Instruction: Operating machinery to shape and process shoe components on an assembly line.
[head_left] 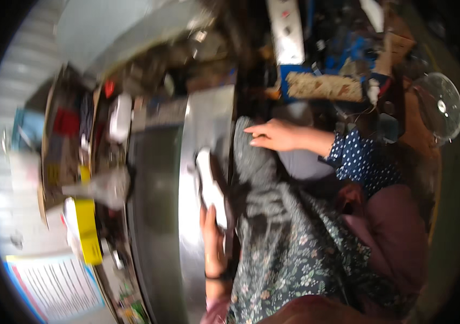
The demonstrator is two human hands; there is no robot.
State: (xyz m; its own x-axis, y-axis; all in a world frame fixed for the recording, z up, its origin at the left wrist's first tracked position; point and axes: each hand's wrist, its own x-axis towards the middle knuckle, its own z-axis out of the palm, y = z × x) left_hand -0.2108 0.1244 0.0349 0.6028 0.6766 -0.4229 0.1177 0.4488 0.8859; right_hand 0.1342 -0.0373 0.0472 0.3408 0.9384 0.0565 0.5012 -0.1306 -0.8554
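Note:
My left hand (213, 240), blurred, is closed at the lower end of a long white object (211, 181) with dark edges, whose kind I cannot make out. This lies over the shiny metal ledge (192, 227). A black band circles the left wrist. My right hand (276, 135) reaches in from the right above my grey-clad knee (249, 154), index finger stretched out and another finger apart from it. Nothing shows in its fingers. A dark blue dotted oversleeve (362, 162) covers that forearm. A floral apron (294, 254) spreads over my lap.
Left of the ledge runs a dark grey panel (157, 216). Beyond it, shelves hold a yellow box (87, 232), a white container (120, 119) and a clear plastic bag (108, 186). A blue tray (321, 86) of pale crumbly material sits at upper right, near a clear round dish (437, 108).

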